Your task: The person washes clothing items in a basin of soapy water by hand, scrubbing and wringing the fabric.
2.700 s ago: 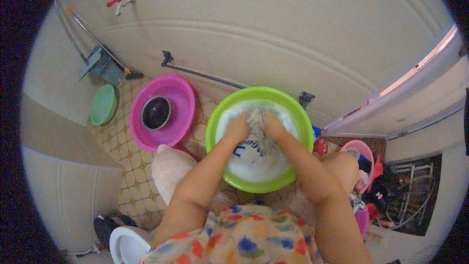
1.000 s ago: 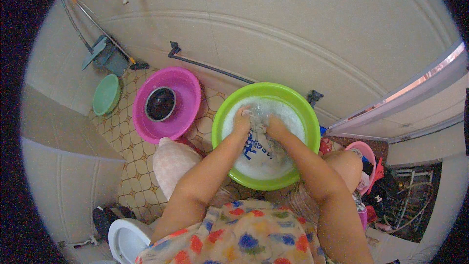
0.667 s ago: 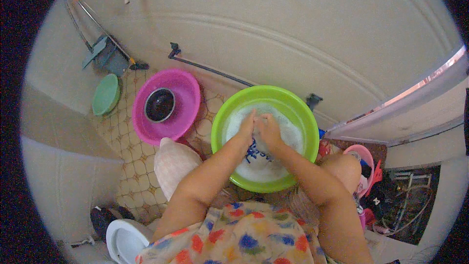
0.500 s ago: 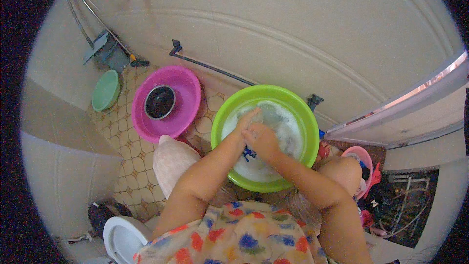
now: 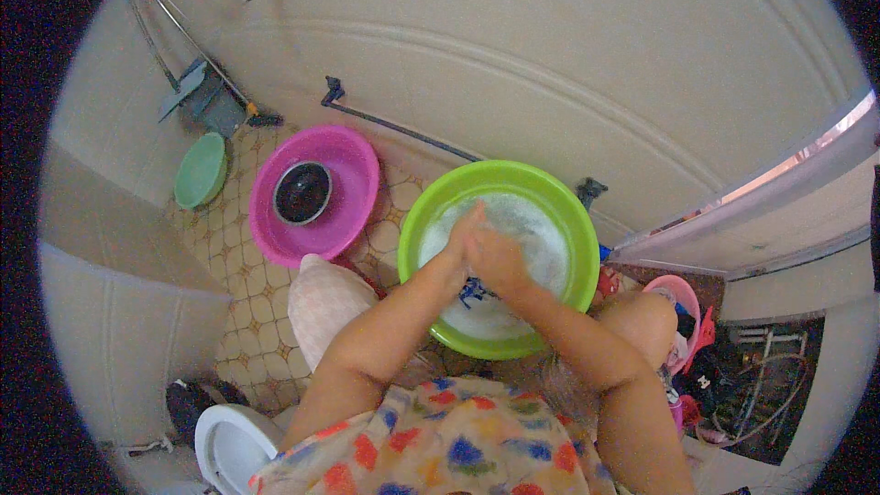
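Both hands are pressed together over soapy water (image 5: 541,238) in a lime-green basin (image 5: 591,247). My left hand (image 5: 466,231) has its fingers pointing away from me, closed against the other palm. Curled over it from the right is my right hand (image 5: 496,262). Between and below them shows a wet cloth with a blue pattern (image 5: 474,291); most of it is hidden by the hands and the suds, so its exact kind is unclear.
Left of the green basin stands a pink basin (image 5: 357,211) holding a dark round bowl (image 5: 302,193). Farther left are a small green basin (image 5: 201,171) and a dustpan (image 5: 215,105). A pink tub (image 5: 676,289) with clothes sits at right, a toilet (image 5: 229,449) at lower left.
My hands have shifted slightly against each other, the right closing farther over the left. The suds have spread and the blue patch shows a little more to the right.
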